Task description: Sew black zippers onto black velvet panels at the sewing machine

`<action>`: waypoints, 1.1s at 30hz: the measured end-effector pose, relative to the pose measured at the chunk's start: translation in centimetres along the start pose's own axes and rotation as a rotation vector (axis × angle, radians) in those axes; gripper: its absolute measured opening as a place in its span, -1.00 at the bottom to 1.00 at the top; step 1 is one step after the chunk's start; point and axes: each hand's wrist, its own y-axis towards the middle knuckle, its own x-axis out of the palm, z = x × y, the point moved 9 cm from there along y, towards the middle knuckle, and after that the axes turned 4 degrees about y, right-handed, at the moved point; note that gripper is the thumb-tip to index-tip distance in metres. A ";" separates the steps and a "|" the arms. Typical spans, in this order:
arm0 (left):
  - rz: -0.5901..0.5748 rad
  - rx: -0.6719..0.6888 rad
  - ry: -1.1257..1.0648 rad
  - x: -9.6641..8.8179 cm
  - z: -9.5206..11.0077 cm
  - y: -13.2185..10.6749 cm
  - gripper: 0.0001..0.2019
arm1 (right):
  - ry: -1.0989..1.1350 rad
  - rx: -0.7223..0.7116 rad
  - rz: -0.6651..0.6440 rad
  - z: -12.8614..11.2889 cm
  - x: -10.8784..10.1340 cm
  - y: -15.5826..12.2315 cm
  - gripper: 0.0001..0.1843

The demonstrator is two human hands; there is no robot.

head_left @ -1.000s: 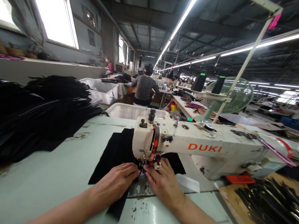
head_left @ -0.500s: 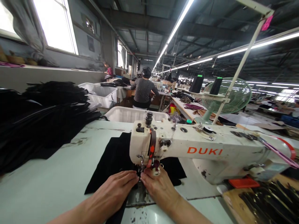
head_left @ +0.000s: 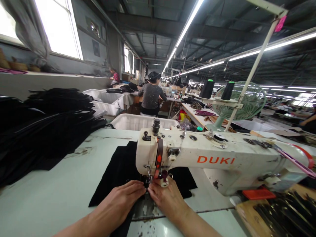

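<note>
"Left side of the desk (head_left: 61,194)?"
"Item: one cloth stack (head_left: 49,121). Item: one cloth piece (head_left: 113,174), right of the stack, partly under the head of the sewing machine (head_left: 182,144). Item: my left grip (head_left: 123,197), on that piece; my right grip (head_left: 168,197), just beside it, both before the needle."
"Right side?"
"Item: bundled strips (head_left: 283,210), near the machine's right end. Item: bobbin (head_left: 219,137), on the machine's top."
"Behind?"
"Item: near bin (head_left: 148,122), beyond the machine's head; far bin (head_left: 116,98), farther back, leftward. Item: thread cones (head_left: 207,89), on a stand; fan (head_left: 251,102), right of them."
</note>
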 end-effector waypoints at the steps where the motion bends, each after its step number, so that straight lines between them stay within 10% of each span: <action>1: -0.008 0.025 0.006 -0.3 0.5 0.2 -0.55 | 0.007 0.002 0.000 0.0 -0.1 -0.1 -0.90; 33: -0.086 0.098 0.161 0.9 -0.3 0.0 -0.41 | 0.213 0.037 -0.015 1.2 -2.5 -0.2 -0.86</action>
